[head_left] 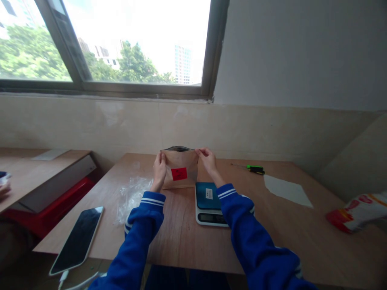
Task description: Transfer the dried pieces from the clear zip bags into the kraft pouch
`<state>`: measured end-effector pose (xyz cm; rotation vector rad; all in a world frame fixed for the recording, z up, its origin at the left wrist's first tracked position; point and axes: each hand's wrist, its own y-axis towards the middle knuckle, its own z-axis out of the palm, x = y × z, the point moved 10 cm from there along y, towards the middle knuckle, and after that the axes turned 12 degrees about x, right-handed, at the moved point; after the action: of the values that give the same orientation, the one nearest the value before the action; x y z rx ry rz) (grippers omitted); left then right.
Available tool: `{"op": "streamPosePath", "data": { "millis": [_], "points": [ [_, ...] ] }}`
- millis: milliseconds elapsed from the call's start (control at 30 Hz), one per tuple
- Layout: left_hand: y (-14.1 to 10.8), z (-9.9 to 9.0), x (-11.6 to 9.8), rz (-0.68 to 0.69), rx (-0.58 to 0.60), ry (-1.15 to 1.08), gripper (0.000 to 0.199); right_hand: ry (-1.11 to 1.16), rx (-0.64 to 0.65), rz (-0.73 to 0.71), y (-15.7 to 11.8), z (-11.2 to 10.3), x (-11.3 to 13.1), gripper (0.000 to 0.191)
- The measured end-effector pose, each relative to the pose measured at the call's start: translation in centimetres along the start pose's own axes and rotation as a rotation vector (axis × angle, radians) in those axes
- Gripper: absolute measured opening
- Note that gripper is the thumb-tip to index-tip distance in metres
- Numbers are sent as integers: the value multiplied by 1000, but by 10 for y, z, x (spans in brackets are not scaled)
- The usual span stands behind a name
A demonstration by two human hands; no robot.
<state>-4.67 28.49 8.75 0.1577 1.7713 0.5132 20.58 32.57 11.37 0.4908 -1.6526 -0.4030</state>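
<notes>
A brown paper pouch (179,180) with a red label stands upright on the desk, its mouth parted and dark inside. My left hand (159,170) grips its left side near the top. At the upper right corner, the fingers of my right hand (208,160) pinch the rim. Just right of the pouch and partly under my right forearm lies a kitchen scale (203,199), white with a teal top, a small pale sticker and a display. Crumpled clear plastic (133,197) rests beside my left wrist. What the pouch contains cannot be made out.
A phone (79,237) with a cable lies at the desk's left edge. On the right are screwdrivers (255,168), a white sheet (287,191) and a red-and-white packet (356,211). Another person's hand (4,187) shows at far left, by a neighbouring desk (69,163) and red stool (57,209).
</notes>
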Motion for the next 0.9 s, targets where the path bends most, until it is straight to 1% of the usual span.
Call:
{"op": "streamPosePath", "data": {
  "millis": [167,367,467,567,733,833,900],
  "points": [
    [2,-1,5,-3,2,37,45,-52,14,-13,2,-1,-4,38],
    [2,-16,6,-16,-2,100,38,-137,-4,-10,2,-5,-2,36],
    [2,-19,5,-23,1,117,36,-153,-13,-5,3,-4,-2,38],
    [-1,-19,4,-26,12,122,36,-142,20,-14,4,-1,-2,39],
    [-5,-14,4,-33,70,103,38,-103,103,-9,2,2,-4,39],
    [-9,-15,8,-55,76,81,38,-83,109,17,-7,-6,-9,38],
    [-14,-22,10,-69,52,66,37,-68,62,37,-17,-23,-13,38]
  ]
}}
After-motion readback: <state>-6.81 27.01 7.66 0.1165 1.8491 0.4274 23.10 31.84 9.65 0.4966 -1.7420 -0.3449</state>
